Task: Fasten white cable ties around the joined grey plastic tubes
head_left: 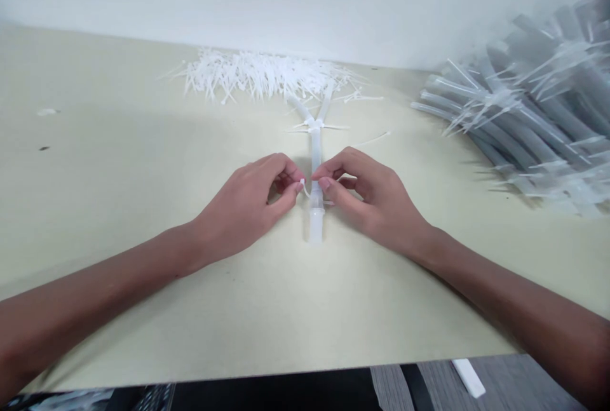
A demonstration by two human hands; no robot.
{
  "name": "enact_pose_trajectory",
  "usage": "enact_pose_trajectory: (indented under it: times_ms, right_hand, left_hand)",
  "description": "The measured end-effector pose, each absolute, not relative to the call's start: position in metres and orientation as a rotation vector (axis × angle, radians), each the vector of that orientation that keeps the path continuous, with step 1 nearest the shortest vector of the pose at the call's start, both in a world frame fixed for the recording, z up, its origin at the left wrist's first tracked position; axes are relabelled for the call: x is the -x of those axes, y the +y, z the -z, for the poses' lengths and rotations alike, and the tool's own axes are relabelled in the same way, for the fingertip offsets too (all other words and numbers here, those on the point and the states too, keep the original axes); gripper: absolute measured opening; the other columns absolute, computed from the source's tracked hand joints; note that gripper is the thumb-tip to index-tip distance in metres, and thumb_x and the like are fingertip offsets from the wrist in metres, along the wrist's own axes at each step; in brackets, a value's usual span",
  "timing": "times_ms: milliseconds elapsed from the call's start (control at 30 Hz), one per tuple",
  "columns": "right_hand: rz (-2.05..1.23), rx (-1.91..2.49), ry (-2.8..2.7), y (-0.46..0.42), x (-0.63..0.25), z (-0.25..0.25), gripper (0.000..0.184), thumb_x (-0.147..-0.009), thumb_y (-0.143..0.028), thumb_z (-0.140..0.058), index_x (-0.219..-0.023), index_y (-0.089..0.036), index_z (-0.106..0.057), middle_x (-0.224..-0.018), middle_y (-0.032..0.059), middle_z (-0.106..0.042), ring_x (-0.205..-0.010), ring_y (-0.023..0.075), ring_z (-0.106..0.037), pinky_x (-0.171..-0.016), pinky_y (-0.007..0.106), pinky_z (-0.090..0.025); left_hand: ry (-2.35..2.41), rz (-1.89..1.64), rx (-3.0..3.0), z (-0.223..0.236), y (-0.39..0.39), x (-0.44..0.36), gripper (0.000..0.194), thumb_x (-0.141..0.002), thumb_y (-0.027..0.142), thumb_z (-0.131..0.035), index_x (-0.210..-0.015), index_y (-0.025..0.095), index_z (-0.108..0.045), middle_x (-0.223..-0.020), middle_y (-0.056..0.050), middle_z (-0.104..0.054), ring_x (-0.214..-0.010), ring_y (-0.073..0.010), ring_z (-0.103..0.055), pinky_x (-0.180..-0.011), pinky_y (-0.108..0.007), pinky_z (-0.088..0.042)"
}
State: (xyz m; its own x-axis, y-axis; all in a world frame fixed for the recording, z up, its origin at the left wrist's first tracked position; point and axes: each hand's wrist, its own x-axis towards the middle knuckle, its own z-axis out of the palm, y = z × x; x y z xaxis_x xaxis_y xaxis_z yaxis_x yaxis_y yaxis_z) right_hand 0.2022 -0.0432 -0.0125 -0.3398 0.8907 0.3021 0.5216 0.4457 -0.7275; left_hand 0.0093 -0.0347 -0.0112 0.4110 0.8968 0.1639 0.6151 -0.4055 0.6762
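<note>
Two-handed pinch here: left hand (245, 206) and right hand (366, 200) close narrow on a white cable tie (303, 186) at the plastic tube (315, 223), 12 o'clock; keep that pinch tight against the tube so it seats snug.

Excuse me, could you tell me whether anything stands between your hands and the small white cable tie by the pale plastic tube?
Nothing visible does. The left hand holds the white cable tie at its fingertips, beside the pale plastic tube, and the right hand sits across the tube, its fingers close to the tie.
</note>
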Motion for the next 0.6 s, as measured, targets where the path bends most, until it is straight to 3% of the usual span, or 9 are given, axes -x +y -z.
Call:
enact_pose_trajectory:
  times_ms: [333,600]
  right_hand:
    - [-1.015,1.106,-1.838,-0.0433,-0.2043,0.0132,0.019,-0.085,-0.011,-0.048,-0.096,-0.019,-0.06,-0.096,0.0054,-0.055,-0.091,0.017,-0.056,-0.065,0.029,-0.055]
    - [-1.125,1.08,-1.726,-0.0429,-0.204,0.0108,0.02,-0.083,-0.009,-0.047,-0.095,-0.019,-0.06,-0.087,0.004,-0.056,-0.083,0.0153,-0.058,-0.064,0.03,-0.056]
  left_hand:
    - [1.259,-0.704,-2.176,0.012,-0.0344,-0.0079,0.015,-0.088,0.031,-0.046,-0.088,0.022,-0.058,-0.082,0.002,-0.063,-0.068,-0.0114,-0.054,-0.061,-0.024,-0.04]
    - [1.242,-0.703,-2.223,0.0141,-0.0331,-0.0074,0.013,-0.086,0.03,-0.046,-0.087,0.021,-0.057,-0.083,0.001,-0.063,-0.071,-0.0125,-0.055,-0.063,-0.025,-0.041]
